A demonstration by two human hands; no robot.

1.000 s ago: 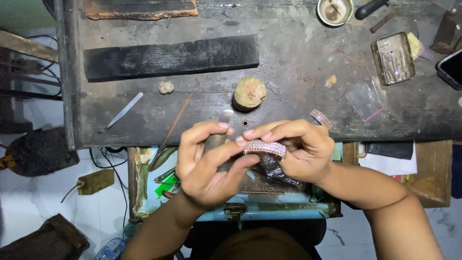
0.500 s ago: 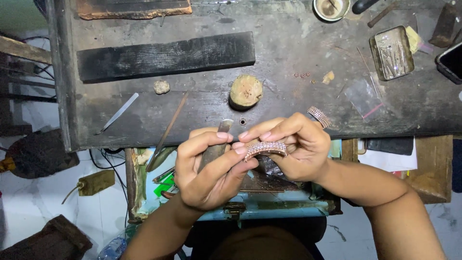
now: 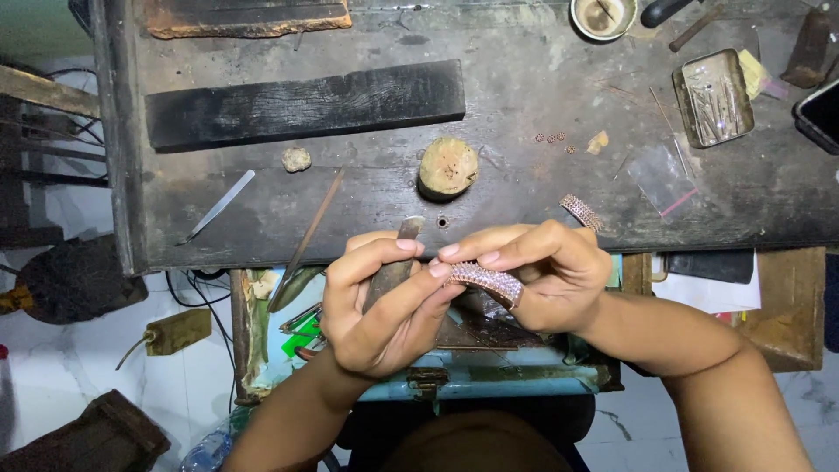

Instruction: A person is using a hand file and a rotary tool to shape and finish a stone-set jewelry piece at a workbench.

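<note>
Both my hands meet in front of the near edge of a dark, worn workbench (image 3: 524,122). My right hand (image 3: 546,280) pinches a curved, pinkish stone-studded bangle (image 3: 485,281) between thumb and fingers. My left hand (image 3: 384,301) touches the bangle's left end with its fingertips and also grips a flat grey metal tool (image 3: 393,262) that rises toward the bench edge. A second studded bangle piece (image 3: 582,211) lies on the bench just beyond my right hand.
On the bench lie a black wooden bar (image 3: 306,103), tweezers (image 3: 218,206), a thin stick (image 3: 306,240), a round wooden stub (image 3: 447,168), a small stone (image 3: 295,158), a metal tin of tools (image 3: 712,96) and a small bowl (image 3: 603,16). An open drawer (image 3: 489,367) sits under my hands.
My hands have shifted slightly, and the bangle has turned a little between my fingertips. The view has drifted a little toward the bench. Things on the bench stay put.
</note>
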